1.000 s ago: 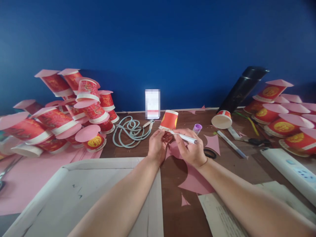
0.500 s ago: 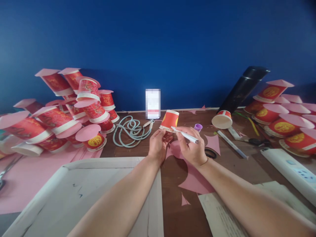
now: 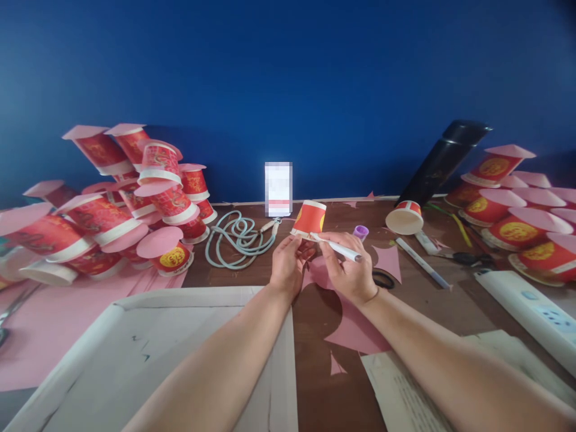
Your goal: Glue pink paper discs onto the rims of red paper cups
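Where the brown table [image 3: 315, 390] is nearest, one white cardboard tray [image 3: 103, 378] is noted at left and one printed sheet [image 3: 396, 390] at right; its lines of print cannot be read. One white power strip [image 3: 533, 318] is seen beyond the sheet, with cut pink paper [image 3: 360, 327] between the tray and the right forearm. One red cup [image 3: 309, 218] is held above the table, narrower end up and slightly tilted, by the left hand [image 3: 288, 267], its fingers closed at the wider lower rim. One white marker [image 3: 342, 250] is gripped narrowly by the right hand [image 3: 353, 273], its tip at that rim; contact cannot be confirmed. One second marker [image 3: 423, 263], one purple cap [image 3: 360, 232], one tipped cup [image 3: 404, 221] and one coiled cord [image 3: 240, 240] are recorded farther on. Pink-topped red cups are piled on both sides: more than ten in the left pile [image 3: 162, 161]; in the right pile [image 3: 517, 231], four yellow round emblems are clearly counted, their characters not legible. One blurred-out screen [image 3: 278, 189] and one black flask [image 3: 443, 159] are observed by the blue wall [image 3: 315, 90]. No brand can be read.
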Tool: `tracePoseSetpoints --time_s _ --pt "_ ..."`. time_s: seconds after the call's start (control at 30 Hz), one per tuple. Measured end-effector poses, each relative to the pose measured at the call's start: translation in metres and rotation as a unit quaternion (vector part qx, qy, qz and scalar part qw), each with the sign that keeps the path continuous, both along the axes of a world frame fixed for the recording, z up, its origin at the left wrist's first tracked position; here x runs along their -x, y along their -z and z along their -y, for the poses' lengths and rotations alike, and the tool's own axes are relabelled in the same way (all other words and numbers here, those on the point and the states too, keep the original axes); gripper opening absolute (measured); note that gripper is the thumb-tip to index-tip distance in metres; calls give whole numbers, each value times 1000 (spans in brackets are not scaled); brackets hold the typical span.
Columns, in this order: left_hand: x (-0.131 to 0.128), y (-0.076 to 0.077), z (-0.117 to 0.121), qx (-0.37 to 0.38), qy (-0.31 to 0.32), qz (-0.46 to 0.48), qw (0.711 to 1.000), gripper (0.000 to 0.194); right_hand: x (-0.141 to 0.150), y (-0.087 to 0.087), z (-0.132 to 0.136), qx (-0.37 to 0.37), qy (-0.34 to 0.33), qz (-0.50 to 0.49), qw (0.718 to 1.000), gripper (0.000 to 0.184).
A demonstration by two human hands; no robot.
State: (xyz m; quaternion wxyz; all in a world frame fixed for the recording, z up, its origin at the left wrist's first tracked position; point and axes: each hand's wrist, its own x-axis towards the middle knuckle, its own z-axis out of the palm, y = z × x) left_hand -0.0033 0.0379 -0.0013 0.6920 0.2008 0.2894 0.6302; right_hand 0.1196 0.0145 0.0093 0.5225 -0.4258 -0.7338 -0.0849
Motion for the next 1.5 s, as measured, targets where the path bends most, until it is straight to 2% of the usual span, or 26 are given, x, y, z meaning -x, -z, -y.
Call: tracePoseSetpoints --time_s 0.3,0.6,1.5 --pt "0 2 -1 -8 -11 5 1000 12 0 0 1 11 1 4 1000 10" --pt "0 -2 0 12 -10 -12 1000 9 -1 0 -1 5 23 -5 1000 13" --pt "1 -2 0 11 -22 0 1000 9 -1 0 0 14 12 0 1000 10"
